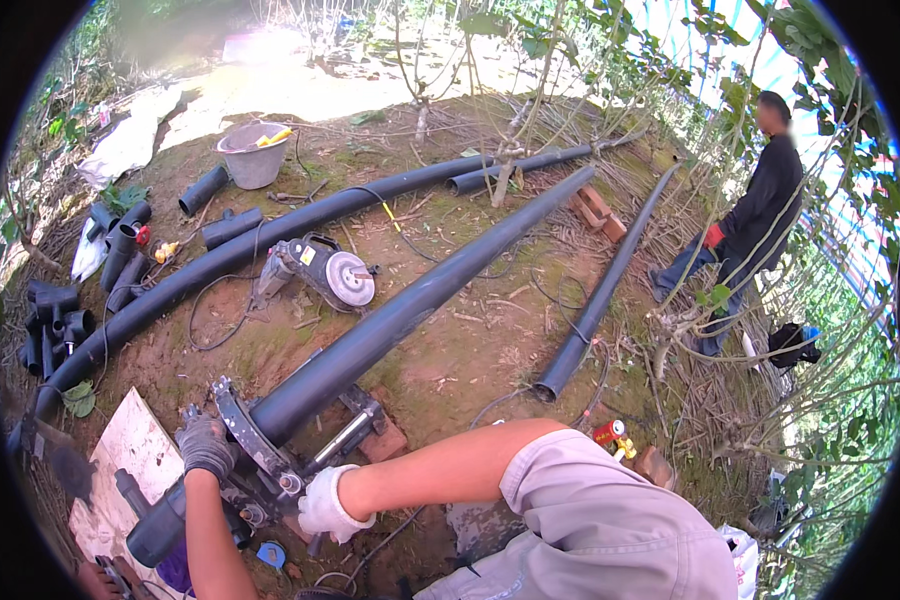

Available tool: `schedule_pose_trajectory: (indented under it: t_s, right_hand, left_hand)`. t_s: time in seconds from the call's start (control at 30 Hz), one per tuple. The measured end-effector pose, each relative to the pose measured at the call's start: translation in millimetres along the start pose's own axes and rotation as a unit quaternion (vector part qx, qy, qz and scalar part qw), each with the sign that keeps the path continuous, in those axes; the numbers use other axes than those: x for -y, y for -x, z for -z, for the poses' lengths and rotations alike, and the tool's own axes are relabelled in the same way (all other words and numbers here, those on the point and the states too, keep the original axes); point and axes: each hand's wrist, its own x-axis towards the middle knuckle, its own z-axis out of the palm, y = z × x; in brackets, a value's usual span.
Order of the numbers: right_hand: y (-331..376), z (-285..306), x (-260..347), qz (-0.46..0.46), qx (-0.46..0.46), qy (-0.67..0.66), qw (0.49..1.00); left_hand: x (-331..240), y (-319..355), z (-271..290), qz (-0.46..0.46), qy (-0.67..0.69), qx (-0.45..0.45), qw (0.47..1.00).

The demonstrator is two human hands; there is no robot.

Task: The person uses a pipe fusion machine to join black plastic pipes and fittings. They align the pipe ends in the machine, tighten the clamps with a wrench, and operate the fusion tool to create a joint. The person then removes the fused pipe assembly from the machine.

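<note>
Black is recorded for the clamped pipe (420, 306), grey for the left glove (206, 446), white for the right glove (327, 504), brown mottled with green for the ground (450, 380), and orange-red for the bricks (592, 207).

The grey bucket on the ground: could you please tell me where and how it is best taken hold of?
I'd pinch the bucket by its rim, coming from the left: it stands upright, its wall flares toward the open top, and a yellow object sits at the right of the rim.
</note>
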Motion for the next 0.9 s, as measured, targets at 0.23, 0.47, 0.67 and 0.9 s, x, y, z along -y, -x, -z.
schedule_pose_trajectory:
  t_s: [0.23, 0.47, 0.67, 0.9]
  right_hand:
    - [1.2, 2.0, 1.1, -0.003, 0.015, 0.008, 1.0]
    - [4.1, 7.8, 3.7, 0.0, 0.025, -0.001, 1.0]
    - [7.1, 11.8, 5.4, -0.002, 0.029, 0.0, 1.0]
    - [7.0, 10.0, 3.2, -0.008, 0.03, -0.009, 0.999]
  left_hand:
    - [3.4, -2.0, -7.0, 0.004, 0.022, -0.02, 1.0]
    - [2.7, 2.7, -6.1, -0.007, 0.025, -0.049, 0.998]
    - [4.7, 0.0, -11.1, -0.008, 0.018, -0.049, 0.999]
    - [3.7, -1.8, -13.5, -0.014, -0.022, -0.017, 1.0]
